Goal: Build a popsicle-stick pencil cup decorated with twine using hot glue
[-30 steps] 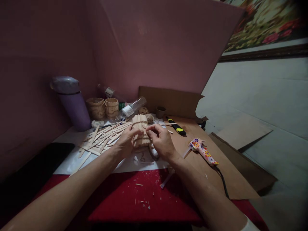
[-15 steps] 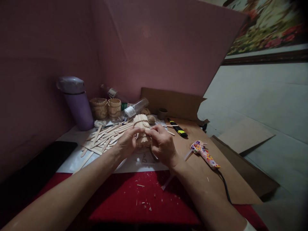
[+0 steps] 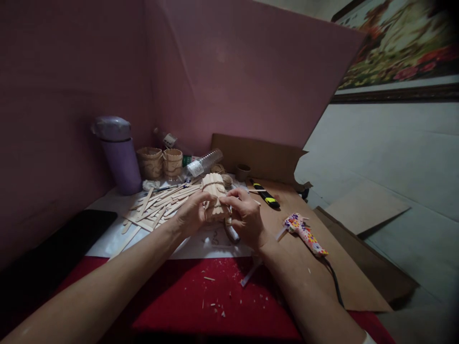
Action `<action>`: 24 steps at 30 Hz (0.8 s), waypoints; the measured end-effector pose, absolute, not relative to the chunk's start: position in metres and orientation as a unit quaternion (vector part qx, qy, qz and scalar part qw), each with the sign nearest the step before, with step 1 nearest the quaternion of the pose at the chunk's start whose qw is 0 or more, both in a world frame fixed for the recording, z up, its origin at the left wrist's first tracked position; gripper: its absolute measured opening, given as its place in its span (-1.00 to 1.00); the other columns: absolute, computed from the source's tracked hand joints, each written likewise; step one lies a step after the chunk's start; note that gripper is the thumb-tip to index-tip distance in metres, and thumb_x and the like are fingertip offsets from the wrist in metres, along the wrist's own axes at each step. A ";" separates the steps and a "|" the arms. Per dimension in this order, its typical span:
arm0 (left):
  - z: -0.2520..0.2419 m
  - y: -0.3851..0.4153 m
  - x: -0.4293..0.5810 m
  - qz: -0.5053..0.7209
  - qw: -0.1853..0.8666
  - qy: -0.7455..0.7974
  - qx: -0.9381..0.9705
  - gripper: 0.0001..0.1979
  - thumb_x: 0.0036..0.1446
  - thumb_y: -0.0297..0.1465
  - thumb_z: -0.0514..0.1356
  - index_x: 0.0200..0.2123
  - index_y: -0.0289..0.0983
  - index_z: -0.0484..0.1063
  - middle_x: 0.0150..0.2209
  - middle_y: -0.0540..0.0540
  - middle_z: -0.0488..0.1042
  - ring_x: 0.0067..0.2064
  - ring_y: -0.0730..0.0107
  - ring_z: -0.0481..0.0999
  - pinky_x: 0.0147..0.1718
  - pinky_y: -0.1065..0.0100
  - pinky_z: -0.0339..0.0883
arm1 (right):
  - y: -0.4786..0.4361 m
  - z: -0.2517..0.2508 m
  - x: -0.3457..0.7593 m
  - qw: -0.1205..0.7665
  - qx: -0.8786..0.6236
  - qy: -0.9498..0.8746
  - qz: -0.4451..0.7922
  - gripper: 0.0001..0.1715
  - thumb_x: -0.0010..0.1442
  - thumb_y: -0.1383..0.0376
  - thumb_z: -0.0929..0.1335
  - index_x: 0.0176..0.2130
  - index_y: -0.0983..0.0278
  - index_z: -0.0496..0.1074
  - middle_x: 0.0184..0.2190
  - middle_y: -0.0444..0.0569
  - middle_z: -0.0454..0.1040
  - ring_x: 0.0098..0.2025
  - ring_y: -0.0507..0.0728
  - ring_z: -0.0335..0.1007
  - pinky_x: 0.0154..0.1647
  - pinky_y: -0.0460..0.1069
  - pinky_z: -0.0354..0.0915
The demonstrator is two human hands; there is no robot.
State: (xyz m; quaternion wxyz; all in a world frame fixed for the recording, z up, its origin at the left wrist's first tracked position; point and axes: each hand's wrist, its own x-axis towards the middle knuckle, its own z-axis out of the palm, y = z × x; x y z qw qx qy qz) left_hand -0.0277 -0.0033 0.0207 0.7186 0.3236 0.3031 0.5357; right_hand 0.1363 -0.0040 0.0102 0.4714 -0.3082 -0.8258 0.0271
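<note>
A small cup covered in wooden craft sticks [image 3: 213, 181], bound with twine, lies tilted on its side between my hands over the white paper. My left hand [image 3: 192, 213] grips its left side, thumb on the sticks. At the cup's right side my right hand [image 3: 248, 220] is closed, thumb and forefinger pinched against the surface; what lies in the pinch is too small to make out. Beneath my right fingers shows part of a curved object with a pale end [image 3: 232, 233], mostly hidden. Behind the cup sits a ball of twine [image 3: 226, 180].
Loose craft sticks [image 3: 158, 210] spread to the left. Two stick cups [image 3: 172, 162], a purple tumbler [image 3: 124, 165] and a plastic bottle [image 3: 203, 161] stand or lie behind. On the right cardboard [image 3: 287, 267] rest a utility knife [image 3: 267, 196] and a flowered glue gun [image 3: 304, 234] with its cord.
The view has shifted slightly. My right fingers have moved a little over the cup's surface, and more of the curved object below them shows. My left hand keeps its grip.
</note>
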 end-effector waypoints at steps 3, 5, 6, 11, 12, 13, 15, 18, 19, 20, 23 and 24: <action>0.017 -0.001 -0.028 0.546 0.708 0.312 0.321 -0.86 -0.15 -0.56 0.25 -0.41 -0.33 0.44 -0.42 -0.08 0.47 -0.41 0.35 0.50 -0.35 0.21 0.56 | -0.003 0.008 0.137 0.465 -0.310 -0.828 0.031 -0.51 -0.03 0.57 0.28 -0.18 0.19 0.55 -0.23 -0.01 0.41 -0.20 0.14 0.41 -0.18 0.00 0.35; 0.016 -0.001 -0.027 0.548 0.703 0.314 0.328 -0.88 -0.14 -0.55 0.24 -0.42 -0.32 0.43 -0.43 -0.08 0.47 -0.43 0.36 0.49 -0.38 0.22 0.55 | -0.002 0.006 0.138 0.460 -0.314 -0.830 0.026 -0.48 -0.04 0.58 0.26 -0.17 0.19 0.55 -0.22 -0.01 0.41 -0.18 0.14 0.41 -0.18 0.00 0.35; 0.017 -0.002 -0.027 0.547 0.702 0.313 0.333 -0.88 -0.14 -0.54 0.24 -0.42 -0.32 0.43 -0.43 -0.09 0.47 -0.43 0.34 0.50 -0.40 0.22 0.55 | -0.001 0.005 0.138 0.460 -0.313 -0.830 0.023 -0.47 -0.05 0.59 0.26 -0.17 0.19 0.55 -0.22 0.00 0.41 -0.18 0.15 0.41 -0.18 0.00 0.35; 0.021 -0.005 -0.024 0.556 0.698 0.293 0.345 -0.82 -0.19 -0.57 0.22 -0.40 -0.34 0.44 -0.44 -0.10 0.49 -0.43 0.34 0.51 -0.44 0.30 0.52 | 0.003 0.001 0.139 0.479 -0.286 -0.830 0.003 -0.54 -0.03 0.58 0.26 -0.22 0.23 0.55 -0.26 0.00 0.40 -0.23 0.13 0.39 -0.20 -0.01 0.33; 0.021 -0.006 -0.024 0.560 0.694 0.293 0.345 -0.82 -0.20 -0.58 0.22 -0.40 -0.34 0.44 -0.44 -0.09 0.49 -0.44 0.36 0.51 -0.45 0.32 0.51 | 0.003 0.001 0.139 0.479 -0.283 -0.831 -0.002 -0.55 -0.02 0.58 0.25 -0.22 0.24 0.55 -0.27 0.00 0.40 -0.23 0.13 0.39 -0.20 -0.01 0.33; 0.021 -0.006 -0.024 0.560 0.692 0.296 0.348 -0.81 -0.20 -0.58 0.22 -0.40 -0.34 0.43 -0.44 -0.10 0.50 -0.45 0.36 0.51 -0.45 0.33 0.50 | 0.003 0.002 0.139 0.478 -0.281 -0.832 -0.006 -0.55 -0.02 0.58 0.25 -0.23 0.25 0.55 -0.26 0.01 0.40 -0.23 0.13 0.39 -0.21 -0.01 0.33; 0.022 -0.006 -0.023 0.554 0.690 0.303 0.355 -0.80 -0.20 -0.57 0.22 -0.39 -0.34 0.44 -0.43 -0.12 0.52 -0.45 0.33 0.51 -0.44 0.30 0.50 | 0.002 0.002 0.140 0.478 -0.275 -0.834 -0.016 -0.55 0.00 0.58 0.24 -0.22 0.26 0.55 -0.24 0.02 0.41 -0.21 0.13 0.39 -0.20 -0.01 0.33; 0.024 -0.008 -0.022 0.552 0.686 0.299 0.369 -0.76 -0.20 -0.56 0.23 -0.35 -0.36 0.47 -0.41 -0.14 0.54 -0.44 0.31 0.52 -0.43 0.26 0.51 | 0.001 0.003 0.140 0.487 -0.263 -0.832 -0.031 -0.53 0.04 0.59 0.22 -0.19 0.25 0.55 -0.24 0.02 0.41 -0.20 0.13 0.39 -0.18 0.00 0.34; 0.025 -0.009 -0.022 0.557 0.681 0.295 0.373 -0.75 -0.20 -0.55 0.24 -0.34 -0.36 0.49 -0.42 -0.13 0.54 -0.45 0.31 0.51 -0.44 0.27 0.50 | 0.001 0.002 0.140 0.491 -0.258 -0.831 -0.036 -0.53 0.06 0.59 0.22 -0.18 0.24 0.55 -0.24 0.01 0.41 -0.19 0.12 0.39 -0.18 0.00 0.34; 0.026 -0.009 -0.021 0.561 0.677 0.291 0.377 -0.75 -0.21 -0.55 0.25 -0.33 -0.36 0.49 -0.43 -0.12 0.54 -0.46 0.33 0.51 -0.45 0.29 0.50 | 0.001 0.001 0.139 0.496 -0.253 -0.830 -0.039 -0.54 0.08 0.58 0.22 -0.18 0.23 0.54 -0.23 0.01 0.41 -0.19 0.12 0.39 -0.17 0.01 0.35; 0.027 -0.011 -0.020 0.566 0.669 0.287 0.387 -0.76 -0.21 -0.53 0.30 -0.35 -0.36 0.50 -0.45 -0.10 0.53 -0.46 0.34 0.50 -0.48 0.32 0.48 | 0.004 -0.002 0.138 0.517 -0.236 -0.821 -0.049 -0.60 0.16 0.55 0.23 -0.18 0.23 0.54 -0.25 0.00 0.40 -0.21 0.11 0.38 -0.20 0.01 0.36; 0.028 -0.011 -0.020 0.565 0.670 0.286 0.389 -0.76 -0.22 -0.53 0.31 -0.35 -0.36 0.50 -0.45 -0.10 0.54 -0.46 0.34 0.50 -0.48 0.33 0.48 | 0.005 -0.003 0.138 0.524 -0.228 -0.819 -0.056 -0.62 0.17 0.53 0.24 -0.19 0.23 0.54 -0.26 -0.01 0.40 -0.22 0.11 0.38 -0.21 0.01 0.36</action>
